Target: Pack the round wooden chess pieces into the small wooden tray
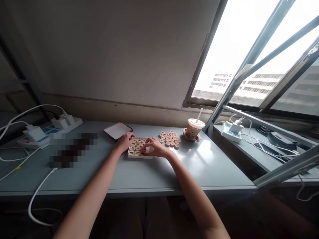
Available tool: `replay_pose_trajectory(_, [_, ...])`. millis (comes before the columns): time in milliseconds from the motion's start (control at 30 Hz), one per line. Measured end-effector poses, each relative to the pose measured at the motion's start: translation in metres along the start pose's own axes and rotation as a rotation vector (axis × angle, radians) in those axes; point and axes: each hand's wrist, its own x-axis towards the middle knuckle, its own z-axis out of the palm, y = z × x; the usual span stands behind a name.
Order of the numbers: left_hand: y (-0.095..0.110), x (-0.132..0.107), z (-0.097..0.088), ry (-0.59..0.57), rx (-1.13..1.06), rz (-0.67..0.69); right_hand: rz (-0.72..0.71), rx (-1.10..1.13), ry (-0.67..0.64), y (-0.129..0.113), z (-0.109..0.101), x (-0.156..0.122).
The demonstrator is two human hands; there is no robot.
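Note:
A shallow white box (140, 157) lies on the desk, holding rows of round wooden xiangqi pieces (137, 148) with dark characters. My left hand (124, 142) is closed at the box's upper left corner, its fingertips curled against the edge. Over the right part of the box, my right hand (156, 147) bends its thumb and fingers down in a pinch at a piece; the hand partly hides that side. Several more pieces with reddish characters (170, 138) lie loose in a cluster to the right. Behind my left hand is the open box lid (118, 130), pale inside.
A lidded drink cup (194, 128) with a straw stands at the back right. Power strips with chargers and white cables sit at the left (50, 132) and on the right-hand desk (231, 132). A metal post (228, 86) rises beside the window. A blurred patch covers something at left.

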Motion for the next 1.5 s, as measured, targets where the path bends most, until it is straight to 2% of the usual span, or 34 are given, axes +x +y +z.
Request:
replay_pose_trajectory(100, [0.002,0.000,-0.001,0.008,0.006,0.003,0.025,-0.018,-0.015,-0.004,0.000,0.001])
replay_pose_trajectory(200, [0.003,0.000,-0.002,-0.016,-0.001,0.000,0.042,0.047,0.004,-0.005,-0.009,0.001])
replay_pose_trajectory(333, [-0.001,0.000,-0.001,-0.021,0.001,-0.001,0.113,0.131,0.190,0.011,-0.035,-0.014])
replay_pose_trajectory(467, [-0.001,0.001,0.000,-0.008,0.017,-0.007,0.324,-0.049,0.207,0.041,-0.052,-0.040])
replay_pose_trajectory(567, [0.001,0.002,-0.001,-0.032,0.001,-0.001,0.458,-0.236,0.116,0.056,-0.049,-0.050])
replay_pose_trajectory(667, [0.002,0.002,-0.002,-0.037,0.000,0.006,0.529,-0.321,0.120,0.057,-0.042,-0.048])
replay_pose_trajectory(800, [0.002,0.002,-0.001,-0.024,0.017,0.011,0.425,-0.332,0.148,0.046,-0.034,-0.037])
replay_pose_trajectory(900, [0.000,0.002,0.000,-0.036,0.013,0.007,0.331,-0.374,0.097,0.041,-0.027,-0.032])
replay_pose_trajectory(1000, [-0.001,0.002,0.000,-0.035,0.008,0.012,0.337,-0.390,0.075,0.044,-0.025,-0.033])
replay_pose_trajectory(1167, [0.001,0.001,-0.001,-0.010,-0.009,0.012,0.366,-0.309,0.199,0.045,-0.025,-0.030])
replay_pose_trajectory(1267, [0.004,0.003,-0.002,-0.032,-0.094,-0.006,0.251,-0.231,0.247,0.031,-0.019,-0.020])
replay_pose_trajectory(1367, [0.008,0.005,-0.003,-0.103,-0.183,-0.035,0.113,-0.246,0.193,0.013,-0.009,-0.011])
replay_pose_trajectory(1500, [0.013,0.005,-0.006,-0.133,-0.259,-0.059,0.098,-0.346,0.149,0.000,-0.001,-0.006])
